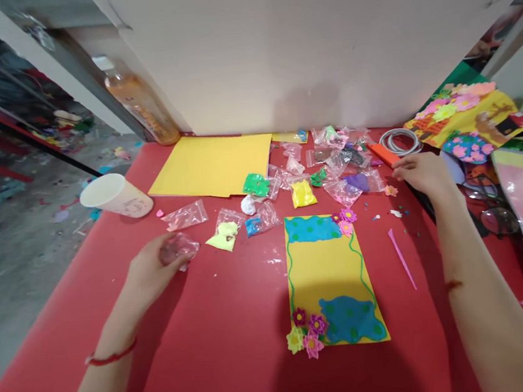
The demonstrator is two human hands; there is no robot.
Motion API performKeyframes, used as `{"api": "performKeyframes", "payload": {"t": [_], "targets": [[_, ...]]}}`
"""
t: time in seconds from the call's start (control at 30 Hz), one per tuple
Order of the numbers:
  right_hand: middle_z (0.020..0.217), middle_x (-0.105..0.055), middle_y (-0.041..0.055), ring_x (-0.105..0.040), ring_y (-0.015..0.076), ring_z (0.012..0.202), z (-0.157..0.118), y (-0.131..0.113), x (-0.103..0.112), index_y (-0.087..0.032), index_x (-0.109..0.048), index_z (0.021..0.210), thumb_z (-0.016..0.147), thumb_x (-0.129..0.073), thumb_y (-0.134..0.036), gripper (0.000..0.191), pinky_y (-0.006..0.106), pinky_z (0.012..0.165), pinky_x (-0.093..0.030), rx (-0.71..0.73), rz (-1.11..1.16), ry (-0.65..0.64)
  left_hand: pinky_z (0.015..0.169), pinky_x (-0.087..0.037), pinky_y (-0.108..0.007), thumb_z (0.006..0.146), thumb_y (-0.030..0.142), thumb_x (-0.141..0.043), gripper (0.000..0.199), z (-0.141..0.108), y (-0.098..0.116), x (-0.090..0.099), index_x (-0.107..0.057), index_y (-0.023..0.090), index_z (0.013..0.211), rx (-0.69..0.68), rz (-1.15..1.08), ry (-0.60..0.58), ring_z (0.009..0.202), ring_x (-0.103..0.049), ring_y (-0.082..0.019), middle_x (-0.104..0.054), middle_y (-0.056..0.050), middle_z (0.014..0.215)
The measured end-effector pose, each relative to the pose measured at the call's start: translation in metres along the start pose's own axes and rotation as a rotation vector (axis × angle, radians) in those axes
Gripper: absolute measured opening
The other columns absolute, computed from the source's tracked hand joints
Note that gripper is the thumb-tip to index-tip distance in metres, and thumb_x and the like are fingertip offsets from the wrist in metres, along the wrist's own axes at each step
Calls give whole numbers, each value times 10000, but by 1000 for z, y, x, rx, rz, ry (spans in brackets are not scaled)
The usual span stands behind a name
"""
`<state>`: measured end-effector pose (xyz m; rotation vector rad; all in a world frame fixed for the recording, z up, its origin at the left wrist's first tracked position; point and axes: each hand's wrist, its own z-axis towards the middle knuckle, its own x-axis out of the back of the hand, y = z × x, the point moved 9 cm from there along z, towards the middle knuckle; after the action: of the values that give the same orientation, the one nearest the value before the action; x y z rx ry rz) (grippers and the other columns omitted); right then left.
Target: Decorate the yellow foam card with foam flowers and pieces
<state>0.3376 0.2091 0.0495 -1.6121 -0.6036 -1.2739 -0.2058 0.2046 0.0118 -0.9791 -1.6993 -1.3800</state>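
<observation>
Worktop (210, 327) log | I see left hand (156, 268), fingers closed round clear bag (179, 248), left of yellow card (330, 279) | right hand (422, 174) right of card, fingers loosely curled beside orange tool (383, 154).

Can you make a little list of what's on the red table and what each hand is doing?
table: red
left hand: holds a small clear bag
right hand: rests by an orange tool, holding nothing that shows
card: yellow, with blue patches and clay flowers
clay bags: many colours, scattered behind the card
cup: white, tipped over
bottle: by the wall
</observation>
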Motion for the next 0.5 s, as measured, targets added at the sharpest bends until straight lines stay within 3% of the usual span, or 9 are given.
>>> {"api": "performKeyframes", "payload": {"t": [0.2,0.33,0.5], "targets": [[933,-714,119,-637,202,841,16,-1,-18,-128,-695,998,750,-523,-163,305,298,792,-439,102,-29,60,684,-510,-296,724,398,-643,206,-11,6,-11,-593,229,831,15,-341,-102,653,-642,-193,-678,23,764],[1045,-666,124,-597,235,971,31,-13,-34,-147,-683,1046,779,-531,-222,316,342,865,-424,183,-99,106,669,-478,-281,769,420,-607,197,-15,16,-10,-590,225,783,-11,-311,-64,637,-621,-193,-648,28,649],[1010,-663,180,-595,282,935,34,-17,-33,-115,-683,1007,829,-482,-255,302,367,775,-420,161,-187,159,729,-467,-280,800,421,-582,182,-20,32,-8,-608,245,836,-85,-252,-77,750,-639,-208,-692,27,778]]}}
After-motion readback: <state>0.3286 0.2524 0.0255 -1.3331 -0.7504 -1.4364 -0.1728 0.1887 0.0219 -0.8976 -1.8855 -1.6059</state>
